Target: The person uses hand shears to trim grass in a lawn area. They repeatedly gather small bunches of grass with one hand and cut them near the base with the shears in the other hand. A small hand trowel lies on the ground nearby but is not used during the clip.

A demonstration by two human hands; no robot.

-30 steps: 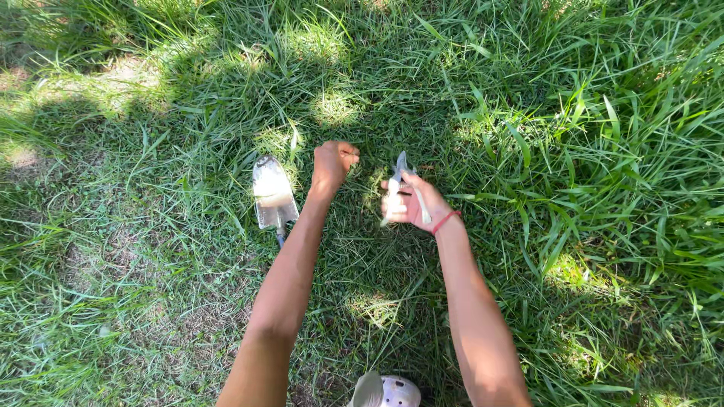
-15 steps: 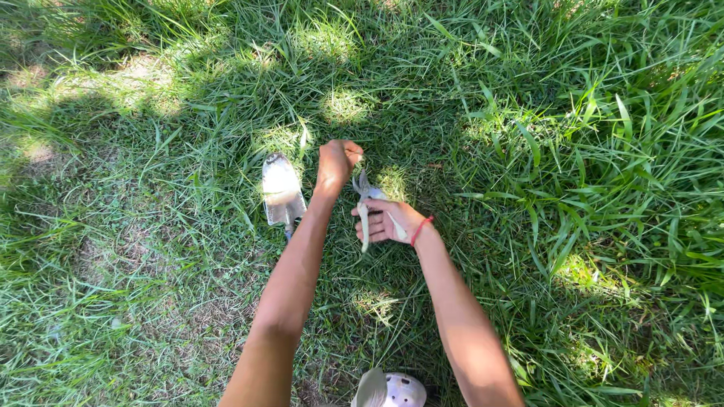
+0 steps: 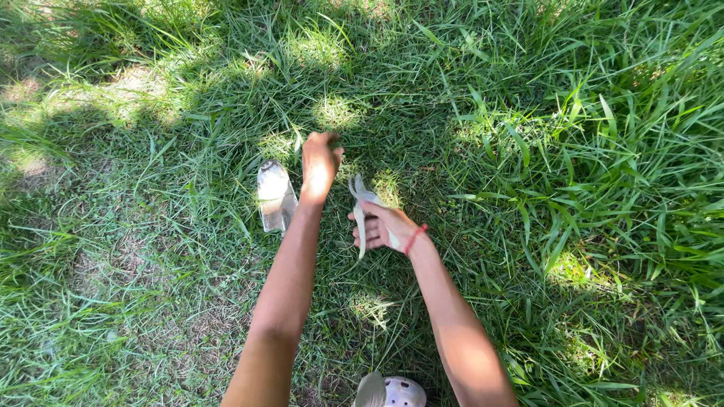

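My left hand (image 3: 320, 162) is stretched out over the lawn, fingers closed around a tuft of grass (image 3: 332, 139). My right hand (image 3: 385, 226), with a red band on the wrist, grips a pair of hand shears (image 3: 360, 207) with pale handles; the blades point up toward the left hand and the handles are spread. A clear plastic bottle (image 3: 275, 196) lies in the grass just left of my left forearm.
Grass covers the whole ground, short and patchy at the left, taller and thicker at the right (image 3: 603, 151). A pale perforated clog (image 3: 392, 392) shows at the bottom edge between my arms.
My right hand has drawn the shears down and leftward, closer to my left hand, and turned them. The left hand stays on the grass tuft.
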